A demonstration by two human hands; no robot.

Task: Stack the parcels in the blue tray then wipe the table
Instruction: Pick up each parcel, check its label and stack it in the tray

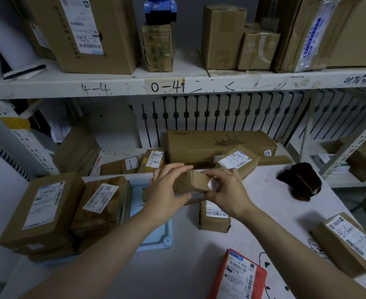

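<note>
Both hands hold one small brown cardboard parcel (pixel 193 182) in the air above the table's middle. My left hand (pixel 167 190) grips its left end and my right hand (pixel 227 190) grips its right end, by a white label. Below and to the left lies the light blue tray (pixel 156 234), with two labelled brown parcels (pixel 42 210) (pixel 100 203) stacked over its left part. Loose on the white table (pixel 188 266) lie a small brown parcel (pixel 214 216), a red-orange parcel (pixel 240 277) and a long brown parcel (pixel 348 242). A dark brown cloth (pixel 300 182) sits at the right.
White shelving stands behind the table. Its lower level holds a long carton (pixel 218 145) and several small parcels (pixel 238 160). The upper shelf (pixel 177 85) carries several large boxes. A second shelf unit (pixel 354 156) stands at the right.
</note>
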